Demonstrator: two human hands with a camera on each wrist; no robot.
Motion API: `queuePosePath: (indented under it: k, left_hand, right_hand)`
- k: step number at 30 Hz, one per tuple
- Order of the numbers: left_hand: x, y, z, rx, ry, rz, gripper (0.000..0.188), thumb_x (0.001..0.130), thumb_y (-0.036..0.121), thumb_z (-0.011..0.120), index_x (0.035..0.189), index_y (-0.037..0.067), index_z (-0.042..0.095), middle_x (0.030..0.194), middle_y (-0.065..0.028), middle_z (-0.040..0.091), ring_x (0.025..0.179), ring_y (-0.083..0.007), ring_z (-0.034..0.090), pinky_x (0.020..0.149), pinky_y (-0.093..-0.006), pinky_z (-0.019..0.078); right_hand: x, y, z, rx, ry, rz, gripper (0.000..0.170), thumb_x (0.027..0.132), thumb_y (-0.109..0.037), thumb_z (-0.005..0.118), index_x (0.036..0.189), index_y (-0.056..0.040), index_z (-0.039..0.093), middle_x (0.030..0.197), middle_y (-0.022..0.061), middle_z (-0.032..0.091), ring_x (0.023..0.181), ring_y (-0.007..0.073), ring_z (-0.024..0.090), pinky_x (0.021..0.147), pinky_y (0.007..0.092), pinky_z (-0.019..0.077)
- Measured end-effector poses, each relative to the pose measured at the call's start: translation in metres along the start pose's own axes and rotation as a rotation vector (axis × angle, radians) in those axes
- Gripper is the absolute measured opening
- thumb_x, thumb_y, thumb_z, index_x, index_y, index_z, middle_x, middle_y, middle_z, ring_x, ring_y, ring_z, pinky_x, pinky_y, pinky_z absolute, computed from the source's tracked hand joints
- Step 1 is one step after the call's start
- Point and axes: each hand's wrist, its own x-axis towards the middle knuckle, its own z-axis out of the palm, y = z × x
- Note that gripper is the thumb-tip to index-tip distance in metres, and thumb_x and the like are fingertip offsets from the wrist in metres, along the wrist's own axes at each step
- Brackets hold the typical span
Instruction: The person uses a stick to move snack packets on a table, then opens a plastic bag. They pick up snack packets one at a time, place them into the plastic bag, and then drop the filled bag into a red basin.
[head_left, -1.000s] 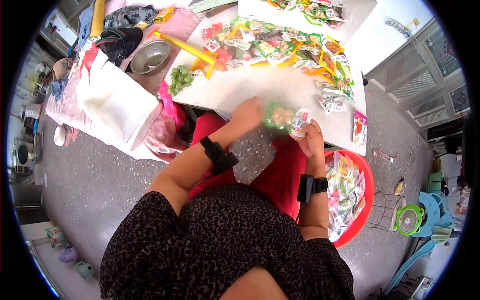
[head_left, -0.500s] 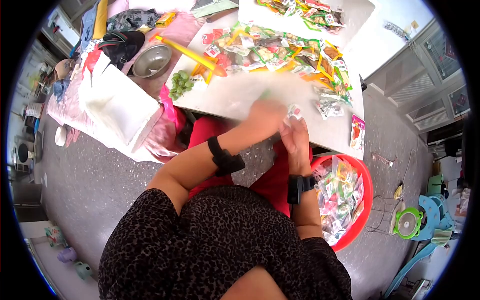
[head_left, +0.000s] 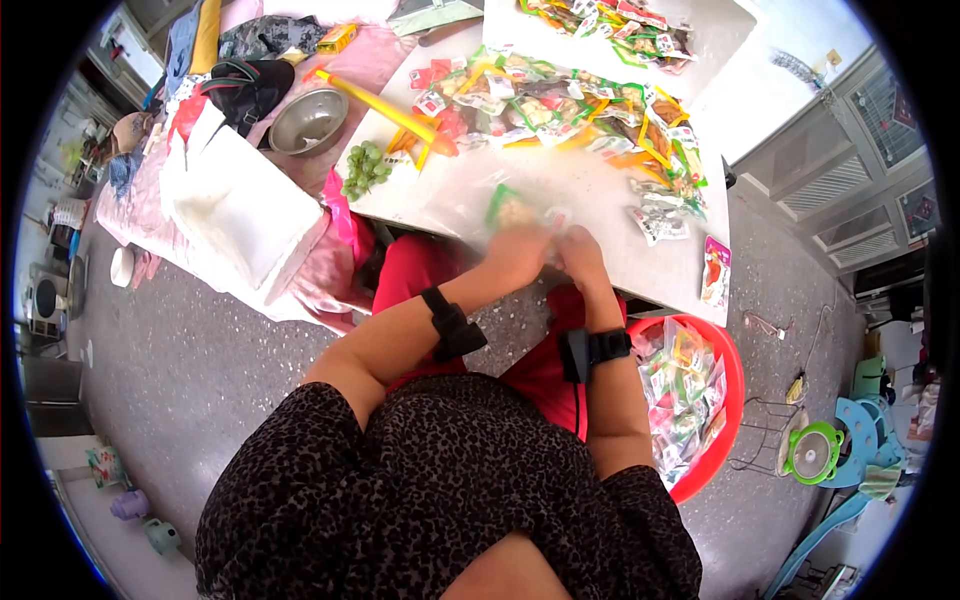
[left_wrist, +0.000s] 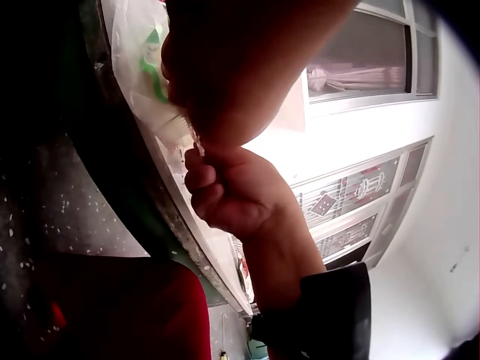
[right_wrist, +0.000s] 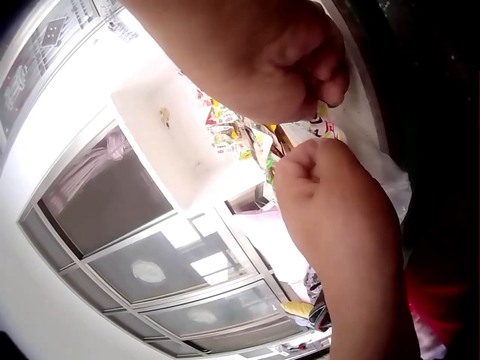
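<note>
Both hands meet at the table's near edge over a snack packet with a green border (head_left: 505, 207), whose contents look pale. Translucent plastic film (left_wrist: 129, 71) surrounds the packet in the left wrist view. My left hand (head_left: 520, 255) curls its fingers around the near end of this bag, hiding part of the packet. Close beside it, my right hand (head_left: 582, 257) pinches the same end, fingers folded in. In the right wrist view a white printed part (right_wrist: 324, 129) shows between the two hands.
Many snack packets (head_left: 545, 100) are heaped across the table (head_left: 430, 195), with grapes (head_left: 366, 170) and a yellow-orange stick (head_left: 390, 108) at left. A red tub (head_left: 735, 400) of bagged packets stands at right. A white foam box (head_left: 235, 215) and metal bowl (head_left: 308, 122) are left.
The right hand has moved left and now meets the left hand. The green-bordered packet, earlier held out by the right hand, now lies farther left, beyond both hands.
</note>
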Motion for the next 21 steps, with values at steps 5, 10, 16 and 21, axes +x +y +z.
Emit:
queuePosePath:
  k: [5, 10, 16, 21]
  left_hand:
    - [0.007, -0.011, 0.008, 0.016, 0.047, 0.056, 0.008, 0.070, 0.013, 0.046, 0.073, 0.006, 0.049, 0.070, -0.0131, 0.052, 0.067, -0.0322, 0.051, 0.056, -0.0420, 0.0396]
    - [0.011, -0.009, 0.009, -0.051, 0.024, 0.020, 0.009, 0.070, 0.013, 0.046, 0.075, 0.005, 0.048, 0.069, -0.0139, 0.051, 0.068, -0.0334, 0.050, 0.057, -0.0430, 0.0382]
    - [0.007, -0.015, 0.011, -0.147, 0.066, 0.085, 0.011, 0.070, 0.013, 0.046, 0.077, 0.005, 0.048, 0.072, -0.0149, 0.050, 0.069, -0.0341, 0.049, 0.059, -0.0437, 0.0373]
    - [0.008, -0.019, 0.010, -0.164, -0.001, 0.097, 0.010, 0.070, 0.013, 0.046, 0.077, 0.005, 0.048, 0.074, -0.0139, 0.052, 0.070, -0.0328, 0.050, 0.060, -0.0414, 0.0385]
  right_hand:
    - [0.010, 0.004, 0.008, 0.448, 0.102, 0.077, 0.010, 0.074, -0.009, 0.046, 0.068, -0.0017, 0.049, 0.053, 0.0040, 0.048, 0.038, 0.0101, 0.042, 0.032, 0.0211, 0.0298]
    - [0.023, 0.009, 0.024, 0.478, 0.215, 0.055, 0.007, 0.075, -0.008, 0.043, 0.069, -0.0043, 0.044, 0.053, 0.0024, 0.043, 0.041, 0.0110, 0.040, 0.033, 0.0228, 0.0280]
    - [0.021, -0.009, 0.015, 0.270, 0.037, 0.072, 0.011, 0.071, -0.007, 0.039, 0.068, -0.0013, 0.049, 0.054, 0.0075, 0.049, 0.044, 0.0134, 0.046, 0.038, 0.0255, 0.0355]
    - [0.035, 0.019, 0.004, -0.162, -0.051, -0.115, 0.017, 0.072, -0.009, 0.040, 0.078, 0.0020, 0.051, 0.059, 0.0110, 0.052, 0.047, 0.0161, 0.051, 0.043, 0.0272, 0.0403]
